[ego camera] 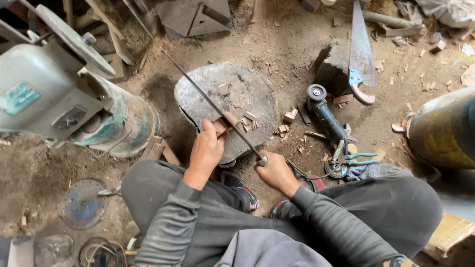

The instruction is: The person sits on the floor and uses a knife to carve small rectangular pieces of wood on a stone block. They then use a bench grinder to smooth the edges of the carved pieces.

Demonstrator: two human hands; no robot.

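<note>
I sit on the ground before a round wooden block (247, 89). My left hand (207, 148) holds a small piece of wood (225, 123) down on the block's near edge. My right hand (274, 170) grips the handle of a long thin metal blade (208, 99), which runs up and left across the block and over the wood piece. Small wood chips (250, 121) lie on the block beside the piece.
A green machine (64, 94) stands at left. An angle grinder (324, 113), pliers (358, 159) and a hand saw (361, 54) on a block lie at right. A yellow drum (443, 133) is far right. A round disc (83, 203) lies by my left knee.
</note>
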